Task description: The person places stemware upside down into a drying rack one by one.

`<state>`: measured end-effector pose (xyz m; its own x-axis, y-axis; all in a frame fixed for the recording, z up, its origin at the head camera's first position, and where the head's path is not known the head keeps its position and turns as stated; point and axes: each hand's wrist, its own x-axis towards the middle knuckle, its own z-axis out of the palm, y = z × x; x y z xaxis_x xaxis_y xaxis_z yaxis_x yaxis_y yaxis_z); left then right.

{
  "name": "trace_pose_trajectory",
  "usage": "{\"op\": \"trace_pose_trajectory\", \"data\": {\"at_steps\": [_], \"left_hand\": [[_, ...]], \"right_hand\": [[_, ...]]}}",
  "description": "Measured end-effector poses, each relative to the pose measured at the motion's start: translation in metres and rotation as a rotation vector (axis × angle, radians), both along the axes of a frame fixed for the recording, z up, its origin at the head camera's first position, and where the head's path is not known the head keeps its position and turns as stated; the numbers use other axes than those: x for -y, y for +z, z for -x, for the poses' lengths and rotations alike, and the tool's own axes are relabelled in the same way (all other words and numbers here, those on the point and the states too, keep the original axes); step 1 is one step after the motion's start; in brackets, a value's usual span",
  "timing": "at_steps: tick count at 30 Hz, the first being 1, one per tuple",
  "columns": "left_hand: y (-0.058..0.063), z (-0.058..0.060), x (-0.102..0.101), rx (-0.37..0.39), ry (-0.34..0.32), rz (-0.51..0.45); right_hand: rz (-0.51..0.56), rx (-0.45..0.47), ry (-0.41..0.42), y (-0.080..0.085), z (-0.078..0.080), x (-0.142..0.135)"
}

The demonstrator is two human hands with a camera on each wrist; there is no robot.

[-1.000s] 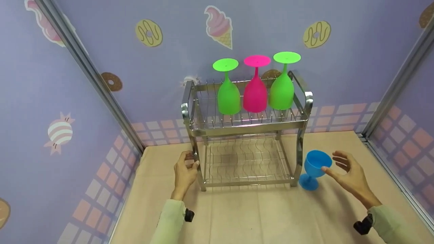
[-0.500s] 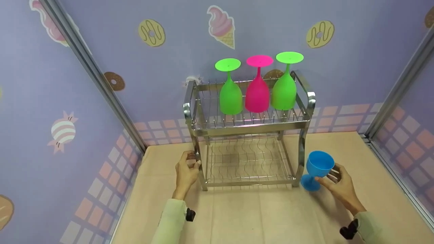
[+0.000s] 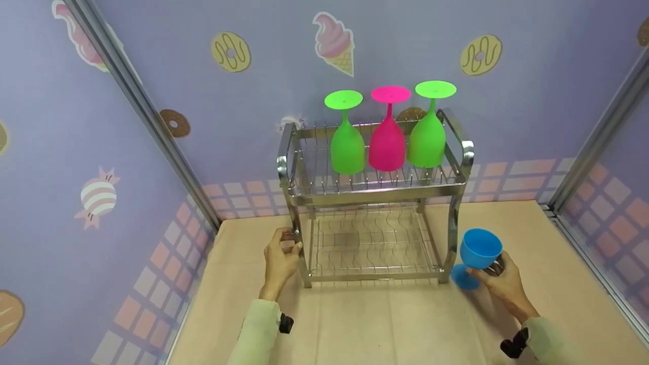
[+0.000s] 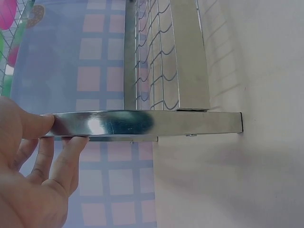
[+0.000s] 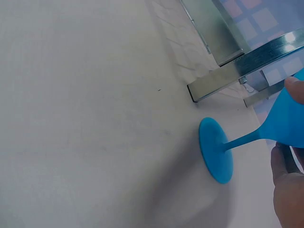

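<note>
My left hand (image 3: 280, 263) pinches the left front leg of a two-tier metal dish rack (image 3: 377, 194), thumb on one side and fingers on the other in the left wrist view. Beside the rack's right front leg is a blue plastic goblet (image 3: 480, 247), bowl up. Its round foot (image 5: 216, 150) is at or just above the tabletop; I cannot tell which. My right hand (image 3: 504, 286) grips the lower bowl from the right. On the upper tier a green goblet (image 3: 348, 151), a pink goblet (image 3: 387, 147) and another green goblet (image 3: 427, 142) sit upside down in a row.
Wavy wires span the rack's lower tier (image 3: 372, 238). The rack stands on a table with a pale cloth (image 3: 355, 324). Patterned walls close in the back and both sides, with metal frame posts (image 3: 147, 116) at the corners.
My right hand has moved left and closed its fingers around the blue goblet's bowl. My left hand keeps its hold on the rack leg. The head view has shifted slightly.
</note>
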<state>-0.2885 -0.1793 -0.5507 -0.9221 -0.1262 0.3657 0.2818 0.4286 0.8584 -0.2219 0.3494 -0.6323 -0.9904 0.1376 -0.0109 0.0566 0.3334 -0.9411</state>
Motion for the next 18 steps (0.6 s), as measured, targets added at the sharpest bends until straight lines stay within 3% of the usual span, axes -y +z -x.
{"op": "trace_pose_trajectory", "data": {"at_steps": [11,18], "left_hand": [[0.004,-0.004,-0.001,0.02,0.0,0.004],[0.007,-0.008,0.0,0.056,0.01,-0.002]], "right_hand": [[0.003,-0.121,-0.042,0.037,-0.004,-0.006],[-0.075,-0.299,-0.024,0.065,-0.014,-0.002]]}}
